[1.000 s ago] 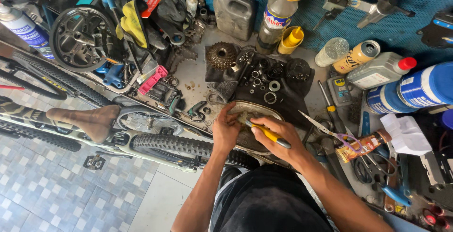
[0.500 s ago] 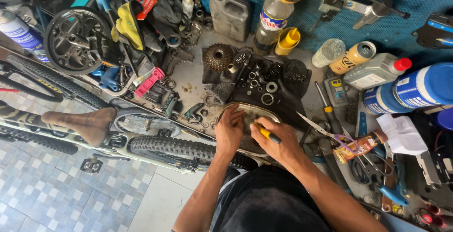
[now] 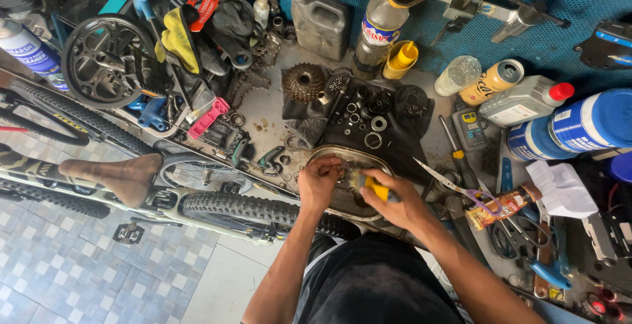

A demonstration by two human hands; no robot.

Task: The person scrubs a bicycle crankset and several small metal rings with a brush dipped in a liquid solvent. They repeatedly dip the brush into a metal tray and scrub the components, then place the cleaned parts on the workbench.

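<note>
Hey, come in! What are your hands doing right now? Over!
Right hand gripping yellow-handled brush. Left hand holding a small part over the oval metal tray. Scissors lying just right of the tray.

Bright, even daylight, sharp w/ wide-angle bend.
Soft shadows only, close under the clutter. Slight glare on the blue-white canister [image 3: 582, 125] and tiled floor [image 3: 99, 278]. Centre crisp; edges curve and stretch, esp. far corners. No real motion blur.

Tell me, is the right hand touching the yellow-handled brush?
Touching. The head view shows the right hand wrapped around the yellow-handled brush, fingers closed over its handle above the oval metal tray.
</note>
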